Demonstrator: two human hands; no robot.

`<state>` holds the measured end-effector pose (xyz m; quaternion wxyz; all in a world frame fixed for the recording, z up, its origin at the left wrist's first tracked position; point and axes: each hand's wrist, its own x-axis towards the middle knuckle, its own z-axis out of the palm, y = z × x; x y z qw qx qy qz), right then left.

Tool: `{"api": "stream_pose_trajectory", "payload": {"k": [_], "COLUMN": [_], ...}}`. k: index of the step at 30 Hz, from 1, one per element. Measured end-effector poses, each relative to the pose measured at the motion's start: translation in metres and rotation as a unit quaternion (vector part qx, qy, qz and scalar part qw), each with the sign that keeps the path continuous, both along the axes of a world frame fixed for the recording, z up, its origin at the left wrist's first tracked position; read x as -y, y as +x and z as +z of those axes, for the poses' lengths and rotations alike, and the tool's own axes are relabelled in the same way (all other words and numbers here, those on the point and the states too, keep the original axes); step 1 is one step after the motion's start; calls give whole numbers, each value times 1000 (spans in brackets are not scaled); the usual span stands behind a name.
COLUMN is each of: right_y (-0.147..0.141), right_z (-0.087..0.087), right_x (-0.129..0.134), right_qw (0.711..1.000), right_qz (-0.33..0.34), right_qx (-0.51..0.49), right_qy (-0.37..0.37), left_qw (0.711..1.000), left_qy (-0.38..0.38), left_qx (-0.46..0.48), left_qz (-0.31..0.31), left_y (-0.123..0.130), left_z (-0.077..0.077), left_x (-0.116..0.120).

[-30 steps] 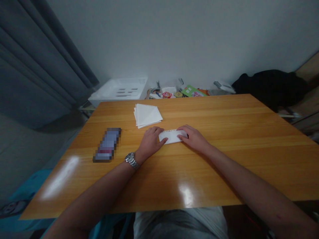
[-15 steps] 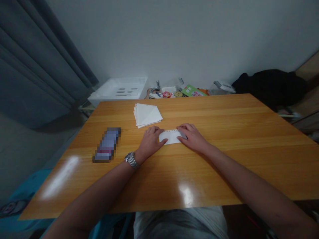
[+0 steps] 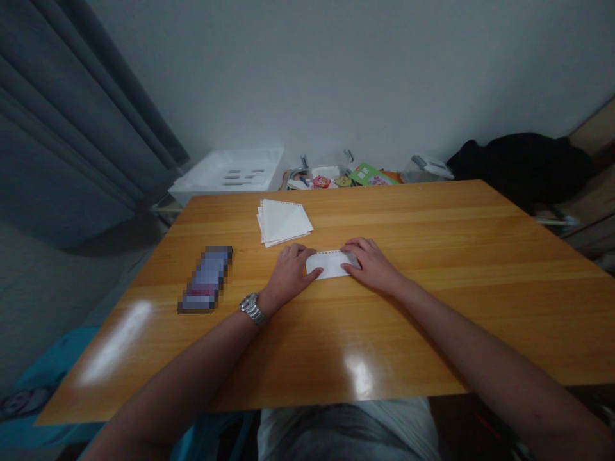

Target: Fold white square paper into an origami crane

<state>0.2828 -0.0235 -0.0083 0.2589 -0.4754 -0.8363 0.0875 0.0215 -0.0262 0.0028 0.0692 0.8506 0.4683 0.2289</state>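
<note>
Wood-grained worktop (image 3: 432,237) spreads under your left hand (image 3: 287,274) and right hand (image 3: 377,267), whose fingers hold opposite ends of the folded paper (image 3: 328,264), thumbs over its near part and fingertips at its far, hole-punched edge. It seems to lie flat between them, long axis running crosswise from hand to hand, so neither is clearly nearer, though your right covers more of it. Beyond the paper and to its left sits the stack of loose sheets (image 3: 284,223); well left of the paper lies a blurred phone-shaped device (image 3: 205,280).
</note>
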Motion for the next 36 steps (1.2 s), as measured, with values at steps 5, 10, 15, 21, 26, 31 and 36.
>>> {"api": "stream_pose_trajectory", "payload": {"k": [5,10,15,21,26,31,36], "right_y": [0,0,-1,-2,-5,-6,-3], "right_z": [1,-1,-1,-1,2,9,12], "right_x": [1,1,1,1,2,5,6], "right_qw": [1000,1000,1000,1000,997,983,958], "right_qz": [2,3,1,7,8,10,16], "right_qx": [7,22,17,-27,-65,-152,-237], "right_qy": [-2,-6,-5,-13,-26,-106,-159], "left_qw": [1000,1000,999,995,985,965,934], "left_qy": [-4,-10,-29,-58,-103,-132,-182], "left_qx": [2,14,32,77,137,224,306], "left_qz": [-11,-21,-34,-41,-33,-21,-11], "left_y": [-1,0,1,1,0,2,4], "left_z": [-1,0,3,5,5,6,9], "left_x": [0,-1,-1,1,2,5,8]}}
